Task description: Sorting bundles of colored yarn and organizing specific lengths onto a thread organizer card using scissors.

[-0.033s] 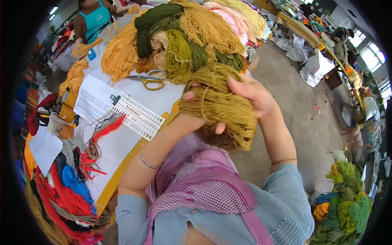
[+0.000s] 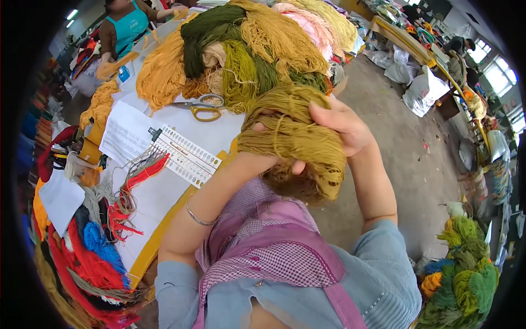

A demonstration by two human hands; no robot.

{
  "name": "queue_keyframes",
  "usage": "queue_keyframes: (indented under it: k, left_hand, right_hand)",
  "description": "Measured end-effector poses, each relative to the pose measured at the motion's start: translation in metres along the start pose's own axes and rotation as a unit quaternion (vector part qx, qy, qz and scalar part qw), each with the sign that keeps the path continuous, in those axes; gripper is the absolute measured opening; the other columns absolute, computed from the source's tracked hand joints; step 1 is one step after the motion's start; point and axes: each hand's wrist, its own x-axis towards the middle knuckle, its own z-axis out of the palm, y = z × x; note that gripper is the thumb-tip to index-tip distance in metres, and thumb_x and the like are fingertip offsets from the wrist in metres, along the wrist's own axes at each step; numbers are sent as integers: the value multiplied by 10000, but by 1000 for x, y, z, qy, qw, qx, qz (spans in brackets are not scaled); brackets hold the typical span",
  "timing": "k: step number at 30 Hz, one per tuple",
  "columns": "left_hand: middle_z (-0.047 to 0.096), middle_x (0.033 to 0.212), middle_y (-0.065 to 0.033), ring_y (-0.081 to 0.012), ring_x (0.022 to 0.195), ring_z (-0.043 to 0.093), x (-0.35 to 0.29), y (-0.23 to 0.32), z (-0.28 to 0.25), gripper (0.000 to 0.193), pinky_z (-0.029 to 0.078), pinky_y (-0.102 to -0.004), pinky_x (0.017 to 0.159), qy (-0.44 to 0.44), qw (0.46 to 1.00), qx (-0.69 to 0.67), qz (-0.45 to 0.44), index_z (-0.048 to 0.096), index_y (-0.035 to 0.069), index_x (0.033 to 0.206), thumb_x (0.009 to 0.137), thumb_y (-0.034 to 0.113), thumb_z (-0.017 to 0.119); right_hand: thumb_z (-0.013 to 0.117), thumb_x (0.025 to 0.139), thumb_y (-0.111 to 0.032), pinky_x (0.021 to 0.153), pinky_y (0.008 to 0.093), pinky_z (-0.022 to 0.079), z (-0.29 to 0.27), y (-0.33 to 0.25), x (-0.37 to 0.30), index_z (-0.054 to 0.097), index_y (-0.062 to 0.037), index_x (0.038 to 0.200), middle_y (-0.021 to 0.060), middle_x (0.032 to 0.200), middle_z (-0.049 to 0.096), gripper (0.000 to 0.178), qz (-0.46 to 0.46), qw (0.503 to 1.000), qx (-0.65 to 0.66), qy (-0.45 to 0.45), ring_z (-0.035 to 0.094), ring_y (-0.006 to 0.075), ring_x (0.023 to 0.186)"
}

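I hold a thick olive-gold skein of yarn (image 2: 293,143) in front of my apron, off the table's near right edge. My left hand (image 2: 268,162) goes into the loops from the left, closed in the yarn. Strands hide most of it, with only some fingertips showing. Around the right end of the skein my right hand (image 2: 349,130) is wrapped, thumb on top and its other fingers largely hidden. Just beyond lies a heap of skeins: dark green (image 2: 211,35), lime green (image 2: 239,71) and mustard (image 2: 282,35).
On the table (image 2: 159,200) are scissors (image 2: 204,107), printed paper (image 2: 125,131), a white card with holes (image 2: 186,158) and red and grey threads (image 2: 143,178). A co-worker (image 2: 127,27) stands far left. Bright yarns (image 2: 90,247) hang near left; green skeins (image 2: 466,268) sit lower right.
The skein has shifted very slightly, and my fingers have moved a little in its strands. My right thumb sits slightly further right. The table things look the same.
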Motion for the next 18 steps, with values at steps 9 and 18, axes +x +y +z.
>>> queue_keyframes:
  k: [9, 18]
  left_hand:
    - [236, 1556, -198, -375, 1452, 175, 60, 3, -27, 788, 139, -470, 1186, 222, 920, 284, 157, 234, 36, 1513, 897, 392, 572]
    - [285, 1531, -239, -504, 1435, 105, 22, 52, -62, 613, 154, -574, 1153, 143, 824, 529, 143, 433, 74, 1429, 905, 375, 541]
  right_hand:
    - [548, 886, 9, 930, 403, 468, 46, 33, -41, 640, 24, 1033, 173, 1119, 643, 174, -141, 915, -347, -152, 610, 305, 1063]
    - [551, 871, 0, 1024, 420, 415, -70, 59, -59, 579, -7, 1217, 141, 1221, 612, 347, -185, 652, -632, 375, 554, 289, 1163]
